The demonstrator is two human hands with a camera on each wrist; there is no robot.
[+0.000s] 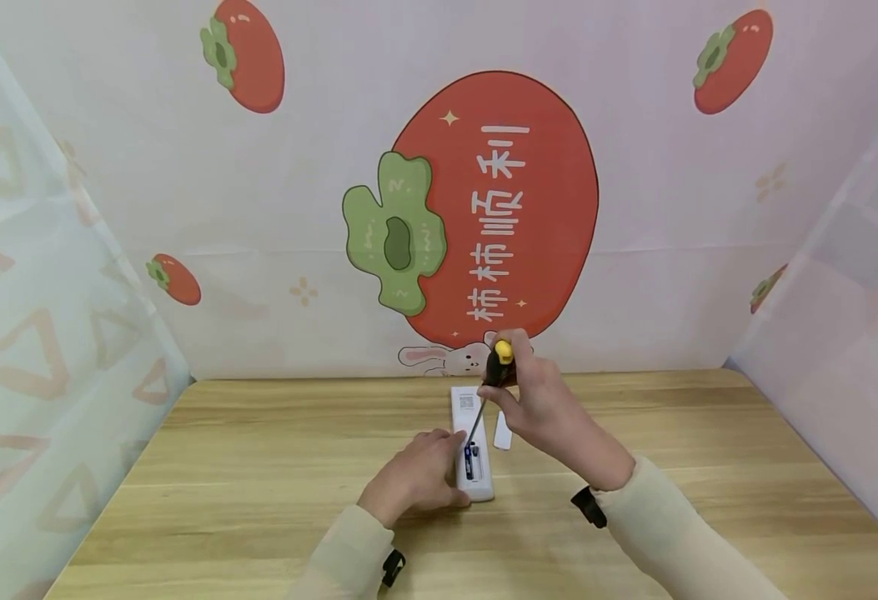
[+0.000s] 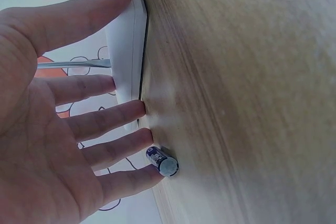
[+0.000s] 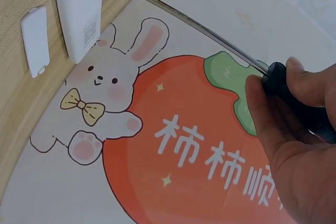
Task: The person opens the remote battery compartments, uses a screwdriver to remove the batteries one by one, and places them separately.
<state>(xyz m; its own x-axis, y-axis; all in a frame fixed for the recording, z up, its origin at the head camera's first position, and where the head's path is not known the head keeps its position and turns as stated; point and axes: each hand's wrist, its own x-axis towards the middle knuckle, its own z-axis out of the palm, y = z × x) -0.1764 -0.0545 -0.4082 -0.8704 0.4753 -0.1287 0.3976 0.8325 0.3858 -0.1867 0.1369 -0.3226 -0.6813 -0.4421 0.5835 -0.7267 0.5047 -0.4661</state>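
A white remote control [image 1: 463,421] lies face down, its battery compartment open with a dark blue battery [image 1: 469,463] in it. My left hand [image 1: 425,472] rests at the remote's left side, thumb near the close end, fingers straight and spread in the left wrist view. My right hand [image 1: 542,395] grips a screwdriver [image 1: 495,367] by its black and yellow handle. The shaft slants down to the compartment, its tip at the battery's far end. A loose battery [image 2: 161,161] lies on the table by the left little finger.
The white battery cover [image 1: 503,432] lies on the wooden table [image 1: 273,467], just right of the remote. Behind the table hangs a printed cloth [image 1: 318,158] with persimmons and a rabbit. Pale cloths [image 1: 26,333] flank it on both sides.
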